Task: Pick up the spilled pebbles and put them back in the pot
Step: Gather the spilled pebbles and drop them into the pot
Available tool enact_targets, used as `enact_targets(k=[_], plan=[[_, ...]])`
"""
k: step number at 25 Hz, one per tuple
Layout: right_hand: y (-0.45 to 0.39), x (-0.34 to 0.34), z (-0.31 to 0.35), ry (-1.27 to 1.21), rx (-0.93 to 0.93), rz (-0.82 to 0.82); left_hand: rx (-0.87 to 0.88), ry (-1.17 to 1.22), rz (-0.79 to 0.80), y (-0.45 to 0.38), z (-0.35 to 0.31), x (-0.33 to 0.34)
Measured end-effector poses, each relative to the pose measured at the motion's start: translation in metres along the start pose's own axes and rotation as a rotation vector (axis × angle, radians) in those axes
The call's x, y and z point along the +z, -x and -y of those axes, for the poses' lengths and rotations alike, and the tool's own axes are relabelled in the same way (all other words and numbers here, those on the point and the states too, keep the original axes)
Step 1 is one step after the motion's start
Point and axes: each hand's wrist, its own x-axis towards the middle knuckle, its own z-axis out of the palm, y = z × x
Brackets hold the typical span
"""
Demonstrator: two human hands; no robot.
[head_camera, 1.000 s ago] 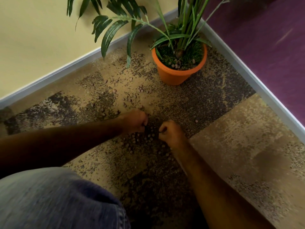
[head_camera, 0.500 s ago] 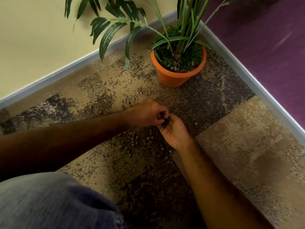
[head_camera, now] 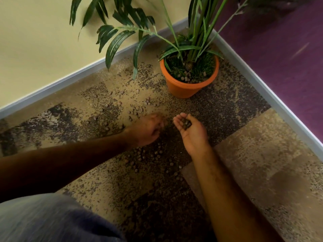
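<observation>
Since half a second ago, the hands have been drawn apart, the right turned palm-up with its gathered load.

To the left, the left hand is lowered palm-down among the spilled pebbles on the carpet, fingers blurred, so a grip cannot be told. Further right, the right hand is cupped, relaxed, cradling a small heap of pebbles. The palm is best kept level while more are added, then tipped low over the orange pot, under the fronds. The pot is stood in the floor's far corner, where the yellow wall and purple wall meet above a grey skirting. Speckled carpet may hide stray pebbles.
</observation>
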Motion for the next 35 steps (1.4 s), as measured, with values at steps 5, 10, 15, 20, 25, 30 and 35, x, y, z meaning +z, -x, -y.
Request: enact_targets(k=[5, 10, 15, 20, 25, 30, 35], plan=[[0.021, 0.044, 0.028, -0.11, -0.155, 0.075, -0.051, -0.113, 0.322, 0.014, 0.017, 0.029], [0.042, 0.08, 0.056, -0.212, -0.257, 0.155, -0.018, -0.193, 0.468, 0.018, 0.017, 0.05], [0.045, 0.096, 0.079, -0.257, -0.209, 0.163, 0.031, -0.221, 0.488, 0.018, 0.013, 0.059], [0.045, 0.097, 0.083, -0.249, -0.172, 0.187, 0.107, -0.199, 0.519, 0.018, 0.008, 0.062], [0.039, 0.09, 0.079, -0.2, -0.214, 0.212, 0.139, -0.174, 0.551, 0.022, 0.006, 0.067], [0.034, 0.081, 0.076, -0.075, -0.289, 0.189, 0.16, -0.163, 0.565, 0.019, 0.005, 0.069], [0.031, 0.079, 0.083, 0.125, -0.501, 0.132, 0.18, -0.186, 0.589, 0.017, 0.003, 0.066]])
